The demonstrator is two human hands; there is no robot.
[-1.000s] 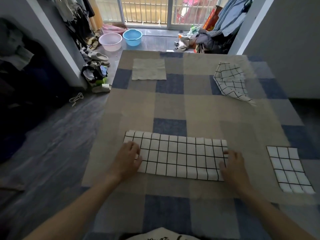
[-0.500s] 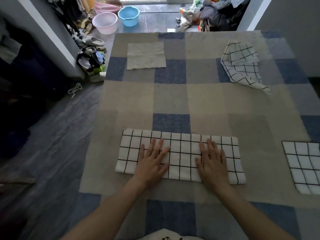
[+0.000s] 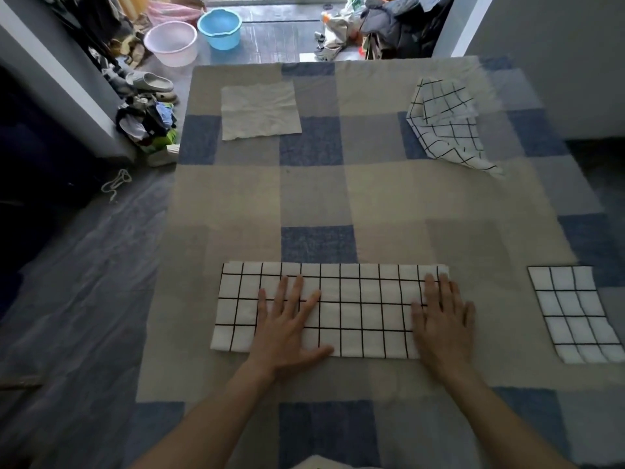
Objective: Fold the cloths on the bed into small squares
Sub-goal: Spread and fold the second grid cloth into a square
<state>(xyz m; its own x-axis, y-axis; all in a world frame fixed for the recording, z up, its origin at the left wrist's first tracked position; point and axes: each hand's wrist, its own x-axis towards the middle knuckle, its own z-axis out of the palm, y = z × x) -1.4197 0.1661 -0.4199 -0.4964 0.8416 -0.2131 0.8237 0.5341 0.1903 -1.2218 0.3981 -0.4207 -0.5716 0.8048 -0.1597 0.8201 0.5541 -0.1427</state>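
A white cloth with a black grid [image 3: 355, 309] lies folded into a long strip across the near part of the bed [image 3: 314, 198]. My left hand [image 3: 287, 323] presses flat on its left part, fingers spread. On its right end my right hand [image 3: 441, 319] lies flat too. A folded grid square [image 3: 575, 313] sits at the right edge. A crumpled grid cloth [image 3: 446, 126] lies at the far right. A plain beige cloth [image 3: 260, 110] lies spread at the far left.
The bed has a blue and beige checked cover. On the floor to the left lie shoes and a clothes pile [image 3: 148, 120]. Beyond the bed's far end stand a pink basin [image 3: 170, 44], a blue basin [image 3: 220, 25] and heaped clothes [image 3: 382, 25].
Both hands left the strip's ends for its middle and lay flat, then slid apart; the right hand is now at the right end. The camera tilted down and closer.
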